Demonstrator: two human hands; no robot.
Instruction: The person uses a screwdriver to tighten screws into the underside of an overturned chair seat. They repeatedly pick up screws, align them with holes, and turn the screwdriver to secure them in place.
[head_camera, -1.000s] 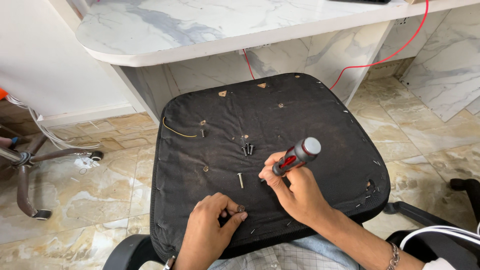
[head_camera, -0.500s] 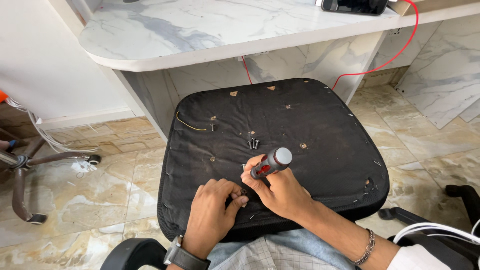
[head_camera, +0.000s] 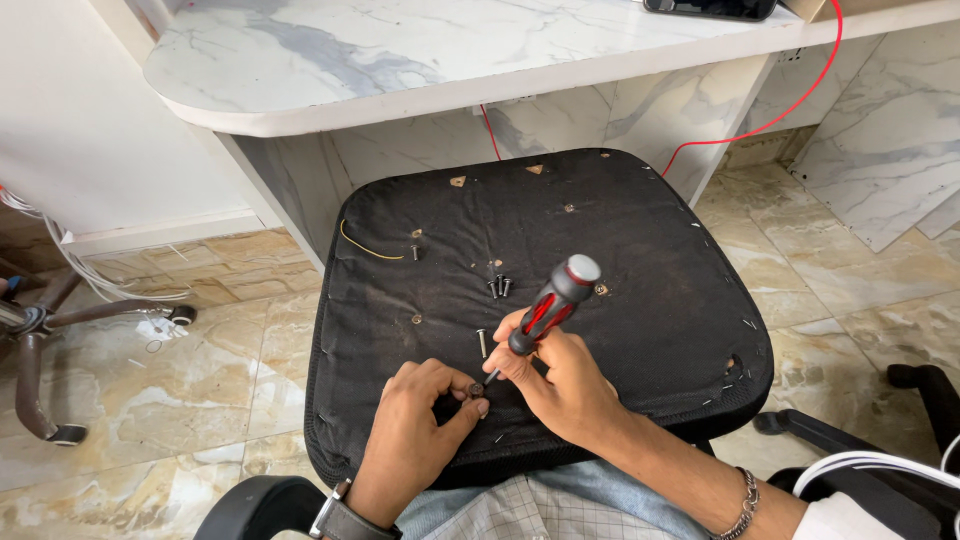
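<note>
The seat cushion (head_camera: 620, 250) lies upturned before the desk (head_camera: 400, 60). On it, a pair of screws (head_camera: 499, 287) sits behind a single screw (head_camera: 482, 343); a chair base (head_camera: 40, 330) stands far left.

Your left hand (head_camera: 415, 420) reaches forward, palm down, with the fingers curled and the thumb and forefinger pinched together at their tips. Your right hand (head_camera: 555, 385) sits just beside it, closed in a fist-like grip with the knuckles up, forearm angling in from the lower right.
</note>
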